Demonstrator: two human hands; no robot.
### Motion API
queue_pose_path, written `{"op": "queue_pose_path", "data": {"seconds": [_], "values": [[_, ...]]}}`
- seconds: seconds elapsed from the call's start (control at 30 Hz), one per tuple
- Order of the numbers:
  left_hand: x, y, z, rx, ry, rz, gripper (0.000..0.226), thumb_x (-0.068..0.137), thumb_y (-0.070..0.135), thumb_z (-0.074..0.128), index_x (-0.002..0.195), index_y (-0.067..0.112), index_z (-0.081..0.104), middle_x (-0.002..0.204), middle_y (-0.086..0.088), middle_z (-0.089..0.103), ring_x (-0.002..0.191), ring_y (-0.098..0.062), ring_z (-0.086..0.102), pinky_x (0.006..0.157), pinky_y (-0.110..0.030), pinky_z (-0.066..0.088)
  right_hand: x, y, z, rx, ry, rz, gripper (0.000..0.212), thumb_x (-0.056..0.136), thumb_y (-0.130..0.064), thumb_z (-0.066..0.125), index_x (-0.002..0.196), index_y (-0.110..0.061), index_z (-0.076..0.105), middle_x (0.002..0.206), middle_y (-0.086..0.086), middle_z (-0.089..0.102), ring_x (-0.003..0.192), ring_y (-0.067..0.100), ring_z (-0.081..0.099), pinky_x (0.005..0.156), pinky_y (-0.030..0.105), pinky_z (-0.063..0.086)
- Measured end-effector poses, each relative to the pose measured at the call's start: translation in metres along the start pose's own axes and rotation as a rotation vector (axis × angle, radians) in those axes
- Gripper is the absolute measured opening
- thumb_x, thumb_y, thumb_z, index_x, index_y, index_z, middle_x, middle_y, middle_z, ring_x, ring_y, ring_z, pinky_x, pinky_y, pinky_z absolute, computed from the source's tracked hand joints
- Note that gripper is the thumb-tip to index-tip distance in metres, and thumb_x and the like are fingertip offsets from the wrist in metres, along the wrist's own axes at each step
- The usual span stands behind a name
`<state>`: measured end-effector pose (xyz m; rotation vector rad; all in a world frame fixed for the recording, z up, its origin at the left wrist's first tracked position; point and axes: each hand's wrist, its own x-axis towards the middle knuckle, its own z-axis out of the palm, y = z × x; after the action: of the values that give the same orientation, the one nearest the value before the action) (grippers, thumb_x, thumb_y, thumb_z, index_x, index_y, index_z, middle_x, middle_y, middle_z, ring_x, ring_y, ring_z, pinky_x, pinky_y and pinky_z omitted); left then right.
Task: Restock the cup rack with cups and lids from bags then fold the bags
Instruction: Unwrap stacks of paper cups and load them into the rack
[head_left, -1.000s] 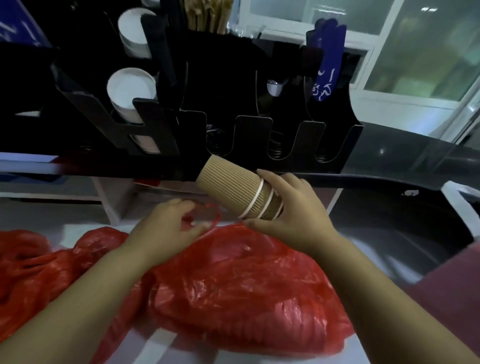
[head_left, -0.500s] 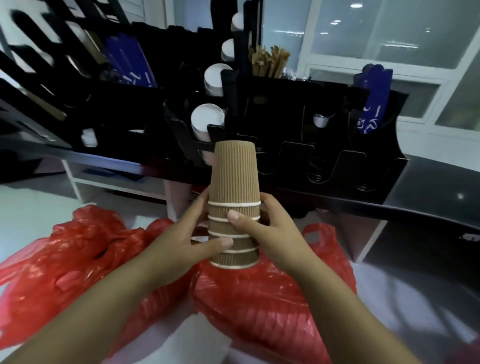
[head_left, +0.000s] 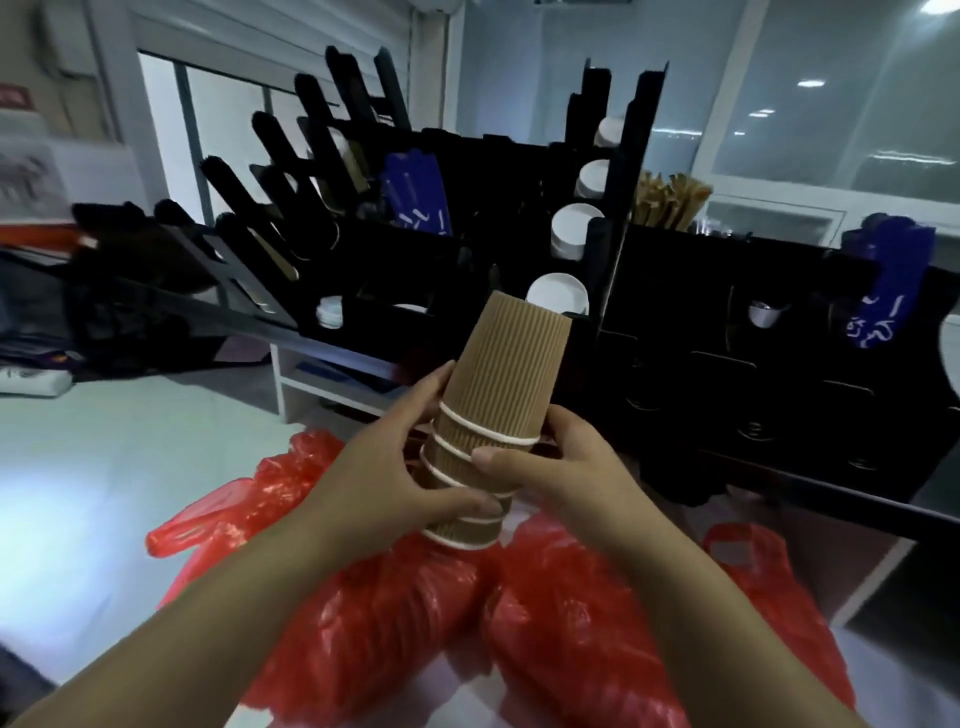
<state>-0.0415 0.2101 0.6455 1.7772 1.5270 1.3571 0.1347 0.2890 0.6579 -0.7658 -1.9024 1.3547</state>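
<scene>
Head view: the left hand (head_left: 384, 478) and right hand (head_left: 561, 467) hold an upside-down stack of brown ribbed cups (head_left: 506, 374) above the red bags (head_left: 571, 623), before the black cup rack (head_left: 675, 322). Each grip curls round its lower rims.

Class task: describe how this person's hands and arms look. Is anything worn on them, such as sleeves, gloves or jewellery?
The left hand and right hand are bare, and so are both forearms as far as the picture shows: no sleeves, gloves, rings, watch or bracelet in view. The thumbnails look short and unpainted.
</scene>
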Motion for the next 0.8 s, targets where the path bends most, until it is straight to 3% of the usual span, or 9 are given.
{"op": "queue_pose_path", "data": {"seconds": [0.1, 0.2, 0.37, 0.5, 0.6, 0.8], "values": [[0.01, -0.005, -0.033, 0.075, 0.003, 0.054, 0.109, 0.055, 0.045, 0.086, 0.142, 0.053, 0.021, 0.127, 0.028, 0.052, 0.11, 0.005, 0.055, 0.086, -0.023, 0.053, 0.023, -0.008, 0.021, 0.052, -0.037, -0.017, 0.057, 0.072, -0.027, 0.08, 0.123, -0.016, 0.057, 0.114, 0.004, 0.069, 0.104, 0.021, 0.067, 0.092, 0.048, 0.053], [0.024, -0.014, -0.072, 0.102, -0.005, 0.128, 0.103, 0.058, 0.034, 0.087, 0.137, 0.057, 0.025, 0.122, 0.035, 0.052, 0.107, 0.009, 0.056, 0.081, -0.014, 0.051, 0.051, -0.022, 0.05, 0.12, 0.034, -0.084, 0.072, 0.066, -0.032, 0.086, 0.127, -0.022, 0.05, 0.116, 0.002, 0.067, 0.106, 0.02, 0.066, 0.088, 0.045, 0.055], [0.049, -0.047, -0.147, 0.155, -0.02, 0.192, 0.104, 0.057, 0.027, 0.089, 0.126, 0.063, 0.018, 0.115, 0.045, 0.046, 0.103, 0.017, 0.053, 0.079, -0.007, 0.047, 0.103, -0.049, 0.113, 0.182, 0.069, -0.178, 0.073, 0.072, -0.004, 0.079, 0.131, -0.025, 0.041, 0.117, 0.003, 0.064, 0.1, 0.016, 0.068, 0.075, 0.033, 0.059], [0.069, -0.074, -0.207, 0.202, -0.024, 0.246, 0.106, 0.056, 0.033, 0.089, 0.123, 0.066, 0.013, 0.117, 0.046, 0.042, 0.107, 0.014, 0.052, 0.082, -0.007, 0.045, 0.151, -0.062, 0.165, 0.109, 0.152, -0.259, 0.076, 0.07, 0.005, 0.079, 0.13, -0.02, 0.04, 0.114, 0.006, 0.064, 0.1, 0.016, 0.068, 0.076, 0.033, 0.059], [0.082, -0.088, -0.246, 0.225, -0.03, 0.291, 0.104, 0.058, 0.033, 0.087, 0.127, 0.061, 0.014, 0.115, 0.05, 0.042, 0.108, 0.018, 0.05, 0.082, -0.001, 0.041, 0.18, -0.074, 0.195, 0.109, 0.203, -0.303, 0.074, 0.07, 0.009, 0.077, 0.129, -0.015, 0.041, 0.11, 0.006, 0.065, 0.095, 0.014, 0.069, 0.069, 0.024, 0.057], [0.112, -0.102, -0.311, 0.274, 0.045, 0.307, 0.109, 0.052, 0.044, 0.082, 0.142, 0.041, 0.021, 0.121, 0.032, 0.046, 0.115, 0.008, 0.05, 0.101, -0.025, 0.043, 0.235, -0.111, 0.226, 0.146, 0.272, -0.385, 0.072, 0.07, 0.008, 0.077, 0.129, -0.012, 0.039, 0.113, 0.011, 0.065, 0.098, 0.02, 0.068, 0.075, 0.032, 0.058]]}}
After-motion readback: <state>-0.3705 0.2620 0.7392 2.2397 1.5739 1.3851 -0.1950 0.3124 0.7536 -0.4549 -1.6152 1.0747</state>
